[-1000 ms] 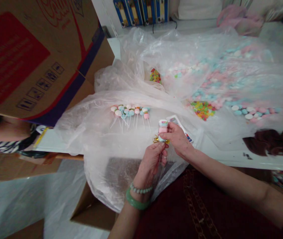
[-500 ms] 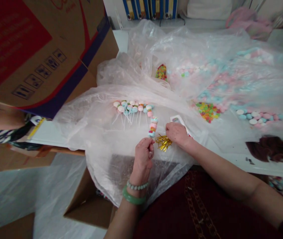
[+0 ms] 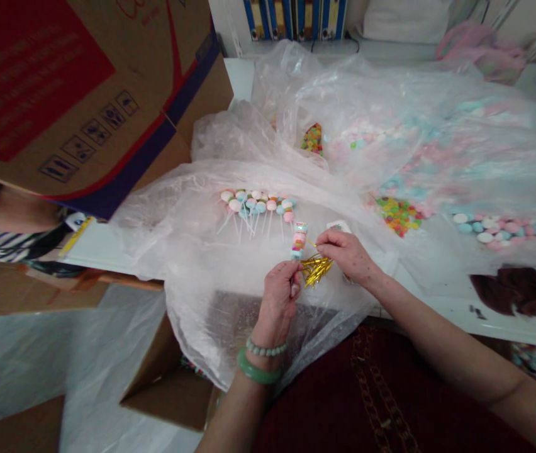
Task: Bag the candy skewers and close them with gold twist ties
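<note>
My left hand (image 3: 283, 286) is closed at the lower end of a wrapped marshmallow lollipop (image 3: 299, 240), which stands upright above the fist in a clear wrapper. My right hand (image 3: 346, 253) pinches a thin gold twist tie (image 3: 312, 244), whose free end points toward the lollipop. Between and below the hands lies a pile of gold twist ties (image 3: 316, 270) on the plastic sheet. Farther left, several marshmallow lollipops (image 3: 258, 204) without wrappers rest in a row with their white sticks toward me. A small white packet (image 3: 338, 225) lies partly hidden behind my right hand.
A large cardboard box (image 3: 155, 94) stands at the left. Clear plastic sheeting (image 3: 230, 170) covers much of the table. Gummy candies (image 3: 397, 215) and loose marshmallows (image 3: 499, 228) lie to the right, near a brown cloth (image 3: 523, 290). An open carton (image 3: 173, 390) sits below the table edge.
My right hand has lifted off the gold pile and now holds one twist tie near the lollipop. My left hand keeps its grip. The whole view has shifted slightly.
</note>
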